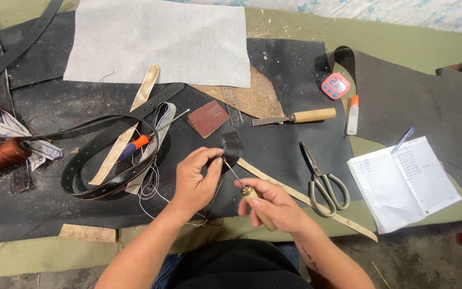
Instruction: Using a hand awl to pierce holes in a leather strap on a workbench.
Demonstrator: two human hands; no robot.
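- Leather piece (232, 146), small and black, sat pinched in the left hand (198, 179) just above the dark work mat (274, 69), tilted up so its edge faced the tool.
- Right hand (271, 203) was closed around the wooden-handled awl (252, 200), its thin metal point angled up to the leather, apparently to pierce it.
- Both hands were held close together, each clamped on its own item, likely for steadiness.
- White thread (148, 187) trailed from beneath the left hand toward the coiled black belt (110, 160).
- Scissors (322, 182), a sandpaper square (208, 118) and a wooden-handled knife (295, 117) lay within easy reach; an open notebook (402, 182) rested to the right.
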